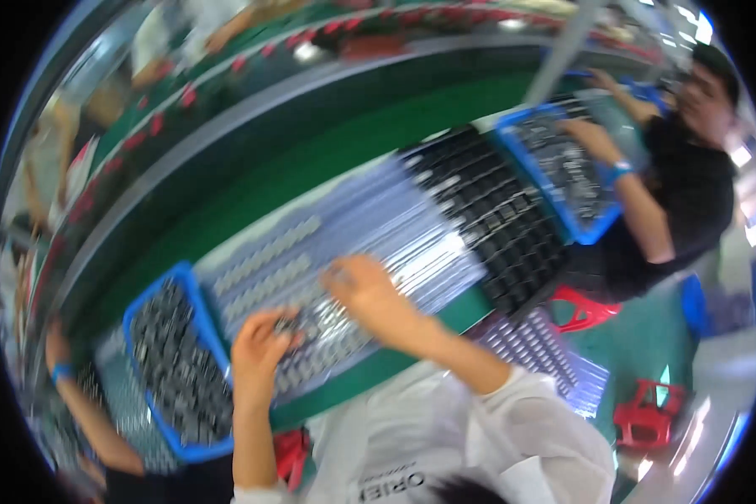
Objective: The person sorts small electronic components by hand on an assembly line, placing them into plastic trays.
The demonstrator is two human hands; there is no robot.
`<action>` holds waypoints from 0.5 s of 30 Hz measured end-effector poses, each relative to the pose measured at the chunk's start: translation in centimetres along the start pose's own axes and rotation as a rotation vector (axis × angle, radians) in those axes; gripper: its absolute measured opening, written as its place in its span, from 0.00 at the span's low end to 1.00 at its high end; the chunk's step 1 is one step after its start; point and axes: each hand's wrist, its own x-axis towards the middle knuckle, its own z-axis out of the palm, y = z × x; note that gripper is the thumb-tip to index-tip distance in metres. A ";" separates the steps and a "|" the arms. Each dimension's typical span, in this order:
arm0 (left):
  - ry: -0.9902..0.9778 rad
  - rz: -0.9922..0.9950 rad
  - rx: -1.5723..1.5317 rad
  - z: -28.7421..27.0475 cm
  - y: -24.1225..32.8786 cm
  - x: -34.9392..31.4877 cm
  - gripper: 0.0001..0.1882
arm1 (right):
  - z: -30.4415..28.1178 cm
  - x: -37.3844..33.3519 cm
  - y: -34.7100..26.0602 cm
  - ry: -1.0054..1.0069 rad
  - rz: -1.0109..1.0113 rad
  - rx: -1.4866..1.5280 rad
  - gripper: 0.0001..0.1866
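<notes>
My left hand (260, 343) is over the near left part of a clear plastic tray (353, 214), its fingers curled around something small and dark that blur hides. To its right, my right hand (363, 290) reaches over the same tray with bent fingers pressed together. Whatever it may pinch is too smeared to make out. Rows of small pale parts (265, 260) fill slots in the tray's left portion, while its right portion shows bare shiny grooves. Beside my left hand stands a blue bin (186, 286) heaped with small dark parts (181, 370).
A black gridded tray (496, 210) adjoins the clear one on the right. Beyond it, a co-worker (672, 185) reaches into another blue bin (533, 168). A second person's arm (92, 420) shows at far left. Red stools (651, 412) stand on the floor; a green conveyor belt (311, 139) runs behind.
</notes>
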 end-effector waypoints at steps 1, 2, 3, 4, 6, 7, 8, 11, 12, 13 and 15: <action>0.025 0.016 -0.018 -0.2 -0.3 -0.3 0.18 | 0.5 0.2 -0.2 0.027 -0.048 -0.008 0.16; 0.054 0.018 -0.032 -0.5 -0.3 -0.9 0.18 | 1.0 0.2 -0.5 0.063 -0.037 0.020 0.13; 0.088 0.002 -0.007 -0.4 0.0 -0.9 0.18 | 1.5 0.2 -0.6 0.099 -0.032 0.054 0.10; 0.132 -0.018 0.021 -0.5 0.0 -0.9 0.18 | 1.7 0.2 -0.7 0.120 -0.021 0.014 0.10; 0.098 -0.034 0.023 -1.7 -1.0 -0.5 0.20 | 1.4 0.2 -0.7 0.237 0.023 0.150 0.08; 0.109 -0.073 0.037 -2.1 -1.0 -0.4 0.22 | 1.3 0.2 -0.6 0.249 0.028 0.136 0.08; 0.114 -0.066 0.046 -2.2 -1.2 -0.4 0.23 | 1.3 0.2 -0.4 0.228 0.063 0.150 0.07; 0.091 0.087 0.104 -1.8 -2.3 0.3 0.20 | 0.4 0.6 -0.3 0.236 0.063 0.156 0.06; 0.057 0.074 0.088 -1.9 -2.3 0.2 0.19 | 0.0 0.5 -0.9 0.230 0.100 0.305 0.06; 0.066 0.068 0.093 -1.7 -1.9 0.0 0.19 | -0.3 0.7 -1.4 0.215 0.134 0.461 0.07; 0.059 0.016 0.038 -0.2 -0.6 -0.3 0.17 | -1.2 0.9 -1.8 0.212 0.151 0.578 0.08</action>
